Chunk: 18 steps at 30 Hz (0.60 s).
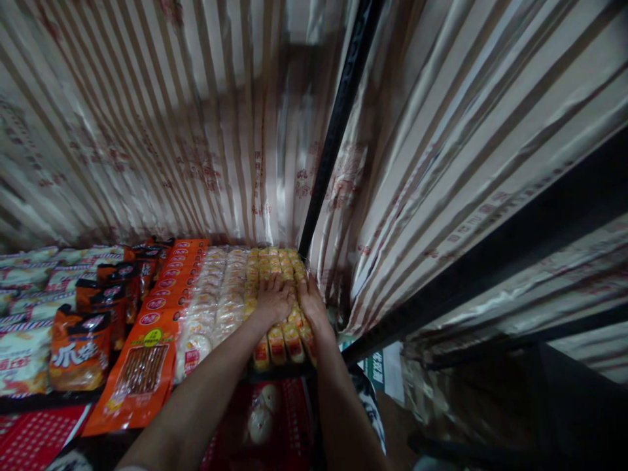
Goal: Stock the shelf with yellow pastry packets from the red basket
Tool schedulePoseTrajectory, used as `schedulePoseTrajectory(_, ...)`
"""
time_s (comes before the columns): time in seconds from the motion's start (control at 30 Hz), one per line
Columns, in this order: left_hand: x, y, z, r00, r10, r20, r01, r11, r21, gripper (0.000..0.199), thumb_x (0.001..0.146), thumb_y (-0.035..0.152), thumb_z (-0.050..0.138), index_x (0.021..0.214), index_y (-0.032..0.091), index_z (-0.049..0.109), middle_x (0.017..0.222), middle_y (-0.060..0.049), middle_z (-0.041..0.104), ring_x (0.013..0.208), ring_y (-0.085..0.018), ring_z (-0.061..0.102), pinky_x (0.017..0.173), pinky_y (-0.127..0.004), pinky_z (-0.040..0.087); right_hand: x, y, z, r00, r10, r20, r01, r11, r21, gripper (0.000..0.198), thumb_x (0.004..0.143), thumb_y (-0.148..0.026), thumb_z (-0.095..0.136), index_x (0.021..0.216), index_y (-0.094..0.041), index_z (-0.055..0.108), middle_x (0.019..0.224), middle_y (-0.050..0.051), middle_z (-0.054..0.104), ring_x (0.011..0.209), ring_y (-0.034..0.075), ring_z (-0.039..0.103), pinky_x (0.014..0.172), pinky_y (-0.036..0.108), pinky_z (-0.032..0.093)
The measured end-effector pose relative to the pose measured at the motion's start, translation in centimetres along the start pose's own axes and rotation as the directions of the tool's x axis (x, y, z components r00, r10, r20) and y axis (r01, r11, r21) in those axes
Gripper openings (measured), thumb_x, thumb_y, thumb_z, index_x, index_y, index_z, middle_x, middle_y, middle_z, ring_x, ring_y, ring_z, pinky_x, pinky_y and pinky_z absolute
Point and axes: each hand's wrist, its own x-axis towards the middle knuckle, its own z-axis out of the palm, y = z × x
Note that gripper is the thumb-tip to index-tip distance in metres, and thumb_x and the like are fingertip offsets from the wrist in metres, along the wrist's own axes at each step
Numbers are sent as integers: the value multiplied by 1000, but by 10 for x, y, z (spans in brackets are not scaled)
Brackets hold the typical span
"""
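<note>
Rows of small yellow-wrapped snack packs (276, 343) stand tightly side by side at the right end of a shelf. On top of them lies my left hand (275, 298), palm down with its fingers stretched out. My right hand (312, 302) rests along the outer right side of the same rows, its fingers extended and pointing toward the back. Neither hand is wrapped around a pack. Just left of the yellow rows are clear-wrapped round white snacks (197, 350), partly behind my left forearm.
Orange packets of stick-shaped snacks (147, 366), orange-black bags (81, 353) and white bags (24, 360) line the shelf leftward. Below sits a red crate (36, 435). Dark metal posts (338, 118) and striped printed plastic sheeting (220, 131) bound the back and right.
</note>
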Motion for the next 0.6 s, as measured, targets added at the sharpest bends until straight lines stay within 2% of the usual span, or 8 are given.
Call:
schedulePoseTrajectory(0.17, 1, -1, 2, 1000, -10, 8, 10, 1000, 8, 54, 89, 45, 18, 138, 26, 32, 146, -2, 29, 138, -24, 9, 111, -50, 6, 10, -2, 2, 999, -41, 9, 41, 999, 35, 62, 88, -52, 24, 135, -14, 37, 141, 11, 37, 132, 20, 30, 109, 38, 22)
schedulePoseTrajectory(0.4, 0, 1, -2, 1000, -8, 18, 8, 1000, -7, 54, 88, 43, 20, 138, 25, 31, 146, -3, 29, 138, -25, 9, 110, -51, 6, 16, 0, 7, 1000, -21, 8, 20, 999, 38, 67, 87, -56, 22, 126, -8, 47, 138, 16, 40, 131, 23, 31, 109, 38, 23)
schedulePoseTrajectory(0.6, -1, 2, -7, 999, -17, 51, 19, 1000, -21, 54, 89, 43, 19, 137, 24, 33, 147, -5, 26, 138, -25, 12, 111, -50, 7, 14, 0, 6, 998, 61, 22, -63, 996, 59, 70, 88, -56, 16, 136, -9, 35, 140, 15, 38, 130, 21, 34, 106, 34, 28)
